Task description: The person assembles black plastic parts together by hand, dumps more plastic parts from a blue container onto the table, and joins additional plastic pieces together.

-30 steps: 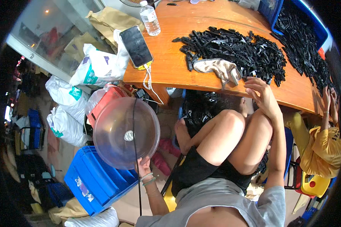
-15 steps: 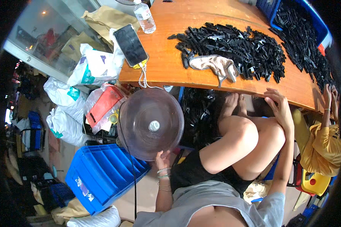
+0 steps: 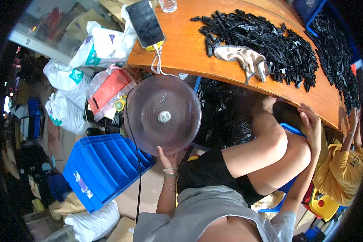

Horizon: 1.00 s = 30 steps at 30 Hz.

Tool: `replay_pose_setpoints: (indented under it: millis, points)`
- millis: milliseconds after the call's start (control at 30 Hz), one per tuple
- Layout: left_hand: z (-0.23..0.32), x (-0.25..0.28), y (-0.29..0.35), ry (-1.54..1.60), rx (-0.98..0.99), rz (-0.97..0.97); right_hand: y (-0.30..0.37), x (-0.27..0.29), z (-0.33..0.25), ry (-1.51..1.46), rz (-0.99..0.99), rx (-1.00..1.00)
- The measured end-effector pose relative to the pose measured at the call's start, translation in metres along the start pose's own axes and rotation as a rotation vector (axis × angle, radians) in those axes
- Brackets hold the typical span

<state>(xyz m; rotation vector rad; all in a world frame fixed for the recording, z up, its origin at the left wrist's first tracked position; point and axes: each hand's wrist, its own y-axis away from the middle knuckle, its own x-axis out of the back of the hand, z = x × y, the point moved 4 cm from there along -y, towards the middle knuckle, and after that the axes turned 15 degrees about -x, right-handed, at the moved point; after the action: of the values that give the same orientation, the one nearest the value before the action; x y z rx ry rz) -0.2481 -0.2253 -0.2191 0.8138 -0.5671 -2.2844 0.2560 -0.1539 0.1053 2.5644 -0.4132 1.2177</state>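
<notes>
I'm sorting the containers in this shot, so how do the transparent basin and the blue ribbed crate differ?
Shape: the transparent basin is round, while the blue crate is boxy with ridges.
Colour: the basin is see-through with a faint purplish tint; the crate is solid blue.
Contact: the left hand holds the basin by its near rim; the crate sits apart from that hand.
Shared: both carry a pale label.

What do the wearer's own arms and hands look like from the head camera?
The left hand is gloveless, with a pale beaded bracelet and a greenish band at the wrist, and thin loops further down the forearm. The right hand is gloveless too, with no bracelet visible. Both arms have short grey sleeves.
</notes>
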Motion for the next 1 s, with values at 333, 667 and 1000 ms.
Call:
replay_pose_setpoints:
  millis: [333,667,1000]
  points:
    - [-0.03,0.131,-0.079,0.064,-0.284,-0.166,-0.006,0.006,0.023,-0.072,-0.049,-0.027]
    - [-0.126,0.047,-0.116,-0.504,-0.163,-0.758,0.011,0.019,0.026,0.05,0.055,-0.072]
    - [-0.122,0.04,-0.126,-0.598,-0.103,-0.82,0.012,0.014,0.013,0.048,0.074,-0.036]
